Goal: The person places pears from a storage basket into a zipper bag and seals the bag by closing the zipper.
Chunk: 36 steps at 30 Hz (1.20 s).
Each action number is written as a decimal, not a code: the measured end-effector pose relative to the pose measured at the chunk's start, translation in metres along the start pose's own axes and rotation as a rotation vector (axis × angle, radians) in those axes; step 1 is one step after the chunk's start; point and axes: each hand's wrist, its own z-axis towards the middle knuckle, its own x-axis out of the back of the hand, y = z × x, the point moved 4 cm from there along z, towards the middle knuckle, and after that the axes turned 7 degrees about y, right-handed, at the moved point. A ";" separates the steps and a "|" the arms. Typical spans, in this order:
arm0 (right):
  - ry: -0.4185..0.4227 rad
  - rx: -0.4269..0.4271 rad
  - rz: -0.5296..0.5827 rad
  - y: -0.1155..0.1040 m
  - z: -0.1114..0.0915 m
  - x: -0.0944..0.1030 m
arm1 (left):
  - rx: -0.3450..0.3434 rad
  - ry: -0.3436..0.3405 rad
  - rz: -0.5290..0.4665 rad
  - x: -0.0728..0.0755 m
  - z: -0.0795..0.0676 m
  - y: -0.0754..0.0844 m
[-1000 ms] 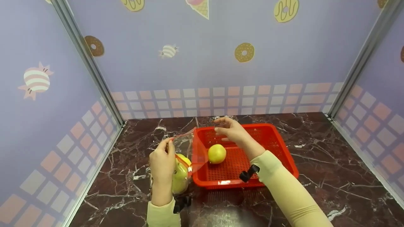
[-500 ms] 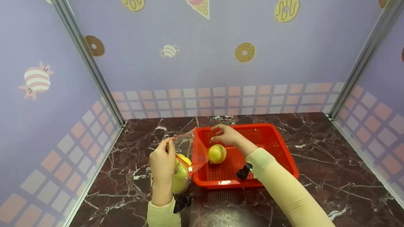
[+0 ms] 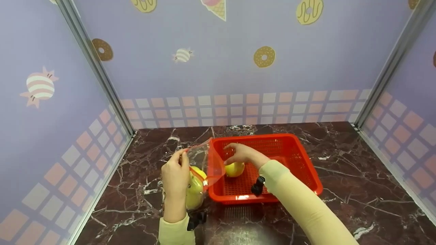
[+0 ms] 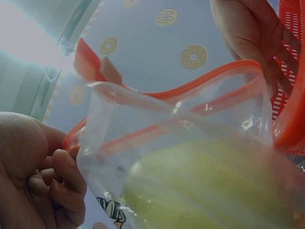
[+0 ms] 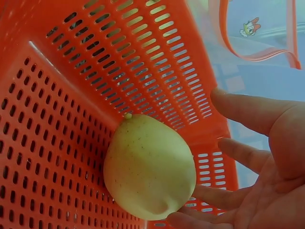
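Note:
My left hand (image 3: 175,182) pinches the orange-edged mouth of a clear zip bag (image 4: 131,117), whose opening is spread apart. Through the plastic, yellow-green fruit (image 4: 190,186) shows at the bottom of the bag. A single pale yellow-green pear (image 5: 150,169) lies in the left part of the red basket (image 3: 243,198). Over it reaches my right hand (image 3: 241,153), thumb and fingers spread. In the right wrist view the fingertips (image 5: 198,193) are right at the pear's side, and the thumb stands apart from it.
The perforated basket stands close to the right of the bag, whose mouth overlaps its left rim in the head view. Both are on a dark marbled tabletop (image 3: 357,177). Patterned panels (image 3: 218,75) enclose the back and both sides.
My right hand has moved down and slightly left inside the basket, now covering the pear's upper part in the head view. My left hand and the bag have stayed put.

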 end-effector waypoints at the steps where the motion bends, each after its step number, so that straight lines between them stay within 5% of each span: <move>1: -0.009 -0.014 0.003 0.001 0.000 -0.001 | 0.000 -0.001 -0.001 0.000 0.000 0.000; 9: -0.098 -0.122 -0.043 0.007 0.003 -0.004 | 0.014 -0.010 0.004 0.000 0.000 0.000; 18: -0.165 -0.152 -0.089 0.017 0.005 -0.012 | 0.032 -0.030 0.007 0.000 0.000 -0.001; 36: -0.105 -0.151 0.003 0.027 0.009 -0.014 | 0.016 -0.023 0.002 0.000 0.001 -0.001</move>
